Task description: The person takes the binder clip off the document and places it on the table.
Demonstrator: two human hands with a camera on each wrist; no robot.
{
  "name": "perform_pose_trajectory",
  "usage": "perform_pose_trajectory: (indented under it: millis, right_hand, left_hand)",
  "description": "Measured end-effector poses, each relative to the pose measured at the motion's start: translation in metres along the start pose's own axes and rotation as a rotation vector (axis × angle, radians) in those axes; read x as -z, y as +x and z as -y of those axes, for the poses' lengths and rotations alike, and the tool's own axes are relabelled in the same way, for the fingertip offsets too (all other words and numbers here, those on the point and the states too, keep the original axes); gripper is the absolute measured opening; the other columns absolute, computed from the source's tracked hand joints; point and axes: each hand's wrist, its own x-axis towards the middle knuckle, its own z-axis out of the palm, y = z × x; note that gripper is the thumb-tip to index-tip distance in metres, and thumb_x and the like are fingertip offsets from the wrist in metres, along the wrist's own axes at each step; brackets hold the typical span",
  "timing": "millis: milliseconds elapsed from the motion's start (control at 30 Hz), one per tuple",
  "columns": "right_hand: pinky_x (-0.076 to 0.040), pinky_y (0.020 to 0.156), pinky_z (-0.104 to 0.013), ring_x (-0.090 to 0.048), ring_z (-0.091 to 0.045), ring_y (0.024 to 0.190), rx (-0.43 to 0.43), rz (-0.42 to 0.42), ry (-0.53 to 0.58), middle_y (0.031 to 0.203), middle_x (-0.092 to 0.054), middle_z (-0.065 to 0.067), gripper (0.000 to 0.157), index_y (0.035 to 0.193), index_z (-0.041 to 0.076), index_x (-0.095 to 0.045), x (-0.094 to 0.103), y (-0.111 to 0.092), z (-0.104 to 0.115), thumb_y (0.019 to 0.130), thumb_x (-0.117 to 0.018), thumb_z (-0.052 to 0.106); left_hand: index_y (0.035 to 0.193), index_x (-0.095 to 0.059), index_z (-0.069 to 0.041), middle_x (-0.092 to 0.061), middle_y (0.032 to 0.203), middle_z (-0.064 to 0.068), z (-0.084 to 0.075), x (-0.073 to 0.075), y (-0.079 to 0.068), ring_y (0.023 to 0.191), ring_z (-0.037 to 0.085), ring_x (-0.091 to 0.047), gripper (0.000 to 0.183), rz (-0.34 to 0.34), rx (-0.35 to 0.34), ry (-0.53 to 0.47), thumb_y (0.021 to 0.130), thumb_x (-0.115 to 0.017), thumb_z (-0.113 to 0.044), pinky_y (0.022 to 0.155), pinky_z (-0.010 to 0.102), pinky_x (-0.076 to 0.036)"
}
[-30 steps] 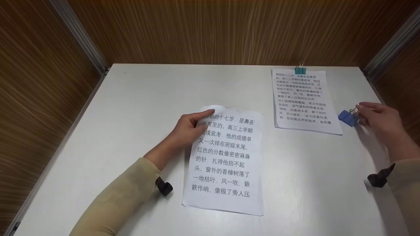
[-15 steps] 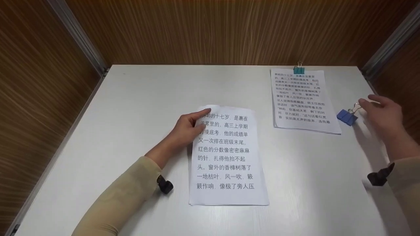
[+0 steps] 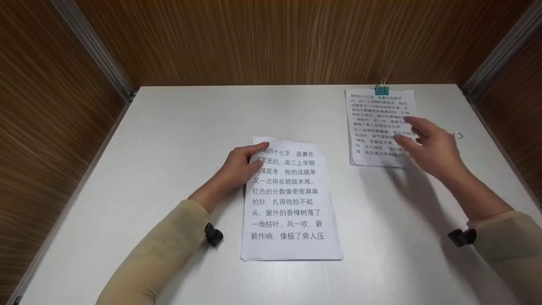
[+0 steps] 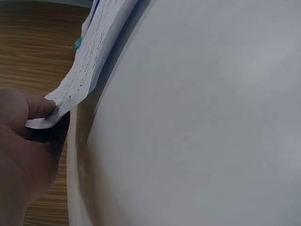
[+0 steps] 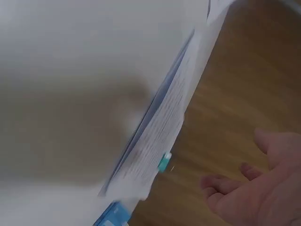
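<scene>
My left hand [image 3: 242,166] pinches the upper left corner of a stack of printed paper [image 3: 290,203], thumb on top and fingers beneath; the left wrist view shows the corner bent upward in the grip. My right hand [image 3: 436,148] is over the lower right part of a second printed stack [image 3: 372,127], thumb and fingers apart with nothing between them. A teal binder clip [image 3: 382,90] bites that stack's top edge. Just right of it lies a blue binder clip [image 5: 113,214]; in the head view my right hand hides all but its wire handle [image 3: 458,135].
The white table [image 3: 169,127] is bounded by wood-grain panels [image 3: 271,42] at the back and sides. A black wrist device [image 3: 213,234] sits on my left sleeve, and another black device [image 3: 462,237] on the right one.
My right hand has let go of the blue binder clip's handle and moved left over the clipped stack. The front stack's lower end swung right, then shifted slightly left, still in my left hand.
</scene>
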Motion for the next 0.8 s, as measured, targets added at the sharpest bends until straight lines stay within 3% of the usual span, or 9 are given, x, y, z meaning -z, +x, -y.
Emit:
perform_pose_trajectory:
  millis: [133,233,367,467,600,800]
  right_hand:
    - [-0.049,0.104,-0.066,-0.055,-0.055,0.132,0.187,0.060,-0.102,0.155,-0.051,-0.029,0.065,0.156,0.003,-0.051,-0.033,-0.017,0.026,0.101,-0.075,0.031]
    - [-0.047,0.106,-0.067,-0.058,-0.054,0.130,0.290,0.076,-0.148,0.150,-0.055,-0.030,0.062,0.151,0.002,-0.056,-0.051,-0.030,0.036,0.097,-0.080,0.022]
    - [-0.042,0.114,-0.063,-0.053,-0.050,0.138,0.365,0.149,-0.177,0.153,-0.053,-0.026,0.063,0.150,0.002,-0.058,-0.071,-0.046,0.047,0.094,-0.083,0.019]
    - [-0.044,0.113,-0.062,-0.052,-0.049,0.139,0.397,0.227,-0.217,0.156,-0.051,-0.025,0.064,0.150,0.004,-0.059,-0.083,-0.060,0.054,0.094,-0.083,0.022]
    - [-0.044,0.113,-0.061,-0.050,-0.047,0.143,0.472,0.301,-0.272,0.157,-0.052,-0.023,0.067,0.148,0.004,-0.061,-0.096,-0.074,0.061,0.091,-0.086,0.028]
    - [-0.040,0.117,-0.062,-0.045,-0.045,0.148,0.568,0.396,-0.372,0.158,-0.050,-0.021,0.077,0.149,0.005,-0.061,-0.110,-0.089,0.065,0.085,-0.090,0.037]
  left_hand:
    - [0.157,-0.055,-0.021,-0.056,0.157,0.007,-0.001,0.001,0.001,0.148,0.021,-0.046,0.056,-0.018,-0.025,0.167,0.103,-0.066,-0.009,0.123,0.037,-0.035]
    - [0.158,-0.053,-0.017,-0.048,0.162,0.017,-0.005,0.001,-0.002,0.154,0.031,-0.039,0.059,-0.028,-0.064,0.333,0.101,-0.070,-0.014,0.125,0.044,-0.032]
    - [0.161,-0.048,-0.012,-0.018,0.174,0.024,-0.011,-0.002,-0.013,0.162,0.039,-0.014,0.071,-0.070,-0.111,0.586,0.099,-0.076,-0.030,0.129,0.052,-0.021]
    - [0.162,-0.045,-0.011,-0.006,0.176,0.023,-0.019,-0.008,-0.025,0.162,0.039,-0.003,0.080,-0.064,-0.135,0.695,0.097,-0.076,-0.044,0.131,0.053,-0.011]
    - [0.163,-0.043,-0.010,-0.016,0.174,0.022,-0.029,-0.019,-0.044,0.162,0.038,-0.009,0.088,0.026,-0.175,0.785,0.096,-0.071,-0.059,0.131,0.051,-0.003]
    - [0.162,-0.045,-0.008,-0.035,0.169,0.020,-0.033,-0.030,-0.072,0.159,0.037,-0.026,0.094,0.151,-0.186,0.850,0.093,-0.066,-0.069,0.131,0.051,-0.007]
